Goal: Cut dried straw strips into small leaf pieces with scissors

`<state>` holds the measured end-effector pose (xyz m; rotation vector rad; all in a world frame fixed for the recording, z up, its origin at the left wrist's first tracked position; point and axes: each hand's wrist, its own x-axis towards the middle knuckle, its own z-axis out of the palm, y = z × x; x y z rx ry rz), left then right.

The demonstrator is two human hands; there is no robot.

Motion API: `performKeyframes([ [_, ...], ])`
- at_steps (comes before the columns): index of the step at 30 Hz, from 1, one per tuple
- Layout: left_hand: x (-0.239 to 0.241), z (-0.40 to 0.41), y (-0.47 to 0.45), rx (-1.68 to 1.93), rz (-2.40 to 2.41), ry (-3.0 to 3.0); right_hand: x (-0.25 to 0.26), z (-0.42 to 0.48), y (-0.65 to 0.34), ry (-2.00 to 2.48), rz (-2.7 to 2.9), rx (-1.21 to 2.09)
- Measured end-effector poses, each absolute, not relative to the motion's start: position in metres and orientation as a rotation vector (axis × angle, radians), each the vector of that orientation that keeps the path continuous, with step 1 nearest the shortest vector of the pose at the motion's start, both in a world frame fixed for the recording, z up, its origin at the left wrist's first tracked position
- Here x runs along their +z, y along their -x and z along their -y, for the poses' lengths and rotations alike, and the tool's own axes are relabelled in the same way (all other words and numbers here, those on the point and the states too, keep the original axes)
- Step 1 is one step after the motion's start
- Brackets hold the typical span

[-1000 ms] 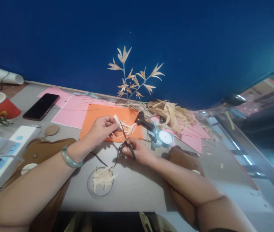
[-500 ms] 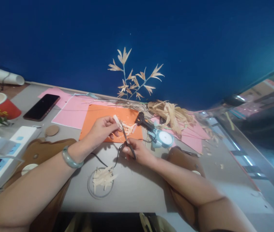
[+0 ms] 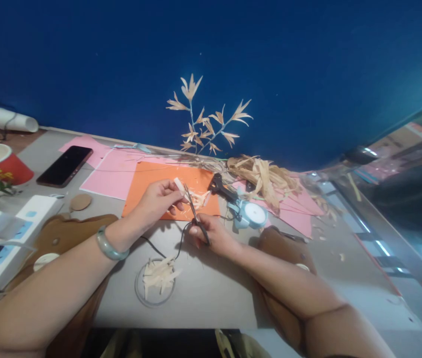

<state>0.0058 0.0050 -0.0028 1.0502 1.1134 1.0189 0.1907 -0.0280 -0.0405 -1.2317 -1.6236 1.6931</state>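
Observation:
Pinched in the fingers of my left hand (image 3: 160,197) is a pale strip of dried husk (image 3: 178,183). My right hand (image 3: 213,234) grips the handles of a pair of scissors (image 3: 191,201), whose blades point up beside the strip. Whether the blades touch the strip I cannot tell. Both hands are over the near edge of an orange sheet (image 3: 147,179) strewn with pale cuttings (image 3: 198,199). Closer to me, a round clear dish (image 3: 138,292) holds several cut pale pieces (image 3: 159,274).
A black glue gun (image 3: 222,188) and a light-blue round device (image 3: 254,215) lie right of the sheet, before a heap of dried husks (image 3: 265,176). A husk-flower branch (image 3: 211,136) stands behind. At left are a phone (image 3: 65,166), a red cup (image 3: 7,166) and a power strip (image 3: 32,219).
The scissor blades look slightly closer together than before. Otherwise both hands and the strip keep almost the same place.

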Motion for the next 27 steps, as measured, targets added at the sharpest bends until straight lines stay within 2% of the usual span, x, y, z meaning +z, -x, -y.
performKeyframes([
  [15,-0.002,-0.005,-0.004,1.018,-1.062,-1.078,-0.040,0.026,-0.191,1.231,1.581,1.611],
  [27,-0.003,-0.001,-0.005,0.783,-0.989,-1.298,-0.028,0.027,-0.191,1.150,1.646,1.703],
])
